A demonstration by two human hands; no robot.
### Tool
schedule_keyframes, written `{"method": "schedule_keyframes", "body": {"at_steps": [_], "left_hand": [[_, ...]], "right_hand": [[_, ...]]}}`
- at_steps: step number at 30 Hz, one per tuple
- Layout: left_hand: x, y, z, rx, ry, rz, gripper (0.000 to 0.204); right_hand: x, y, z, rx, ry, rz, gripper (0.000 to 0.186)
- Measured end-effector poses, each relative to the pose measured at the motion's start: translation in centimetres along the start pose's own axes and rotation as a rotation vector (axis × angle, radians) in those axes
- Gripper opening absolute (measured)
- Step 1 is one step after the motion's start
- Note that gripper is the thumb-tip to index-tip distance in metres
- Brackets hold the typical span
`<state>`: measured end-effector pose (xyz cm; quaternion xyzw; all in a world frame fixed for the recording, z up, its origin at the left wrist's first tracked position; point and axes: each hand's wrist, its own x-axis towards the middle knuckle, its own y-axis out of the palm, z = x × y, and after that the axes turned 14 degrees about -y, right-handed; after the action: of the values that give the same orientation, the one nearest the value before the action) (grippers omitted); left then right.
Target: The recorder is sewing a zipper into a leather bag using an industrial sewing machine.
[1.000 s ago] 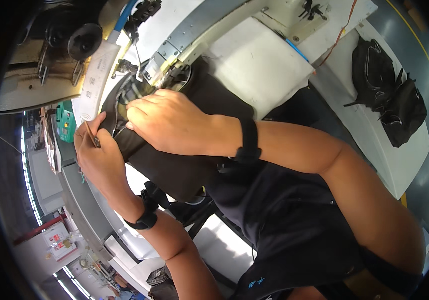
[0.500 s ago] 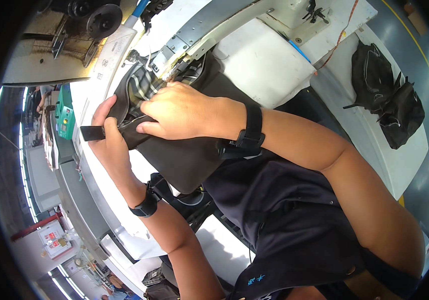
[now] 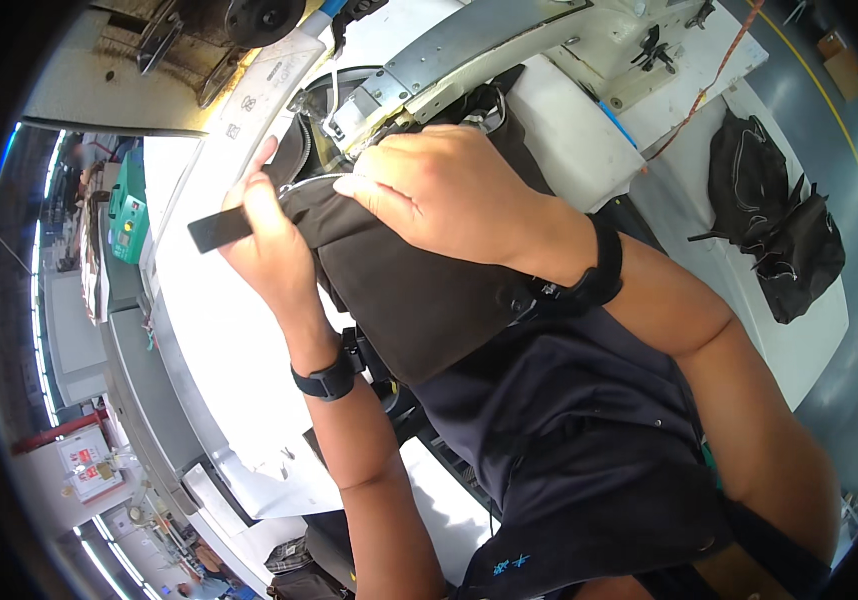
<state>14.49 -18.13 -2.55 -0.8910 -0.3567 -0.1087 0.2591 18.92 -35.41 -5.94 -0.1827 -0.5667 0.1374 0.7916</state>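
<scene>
My left hand [image 3: 279, 255] is closed on the left edge of a dark brown fabric piece [image 3: 409, 305], beside a short black strap [image 3: 214, 230] that sticks out leftward past my thumb. My right hand [image 3: 449, 195] grips the same piece's top edge, fingers curled and thumb along the pale edge, just below the sewing machine's needle area [image 3: 354, 115]. An open zipper [image 3: 304, 140] curves up at the left of the needle area. The piece's lower part drapes toward my body.
A green box [image 3: 127, 205] stands at the left. A white padded block [image 3: 569, 120] lies right of the machine [image 3: 459, 55]. Black sewn pieces [image 3: 779, 220] lie on a board at the right, beside an aisle with cardboard boxes [image 3: 839, 70]. A person [image 3: 189, 585] is far off at lower left.
Both hands and the fabric have shifted up and to the right. The black strap has come into sight at my left hand, and the plaid lining is now mostly covered.
</scene>
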Motion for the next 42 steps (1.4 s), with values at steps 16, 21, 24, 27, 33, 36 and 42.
{"method": "schedule_keyframes", "body": {"at_steps": [16, 21, 24, 27, 33, 36, 42], "left_hand": [[-0.1, 4.5, 0.9, -0.484, -0.162, -0.096, 0.04], [0.5, 2.0, -0.3, 0.013, 0.01, 0.041, 0.038], [-0.4, 0.0, -1.2, 0.015, -0.171, 0.133, 0.037], [-1.4, -1.8, -2.6, 0.153, -0.186, 0.138, 0.04], [-0.8, -1.7, -1.3, -0.039, -0.222, 0.16, 0.043], [0.6, -1.6, -0.6, -0.064, -0.242, 0.122, 0.04], [-0.4, -1.8, -2.7, -0.197, -0.211, 0.022, 0.029]], "right_hand": [[-0.5, -0.2, -1.3, -0.097, -0.041, -0.232, 0.018], [-0.3, -0.5, -0.6, -0.06, 0.015, -0.186, 0.006], [-0.7, -0.8, -0.4, -0.042, -0.013, -0.143, 0.006], [-1.0, 0.4, 0.1, -0.063, -0.028, -0.193, 0.014], [-0.7, 0.6, -0.2, -0.057, -0.002, -0.186, 0.006], [0.2, 1.3, -0.6, -0.125, -0.045, -0.163, 0.006], [0.8, 2.3, 0.6, -0.089, 0.004, -0.206, 0.006]]}}
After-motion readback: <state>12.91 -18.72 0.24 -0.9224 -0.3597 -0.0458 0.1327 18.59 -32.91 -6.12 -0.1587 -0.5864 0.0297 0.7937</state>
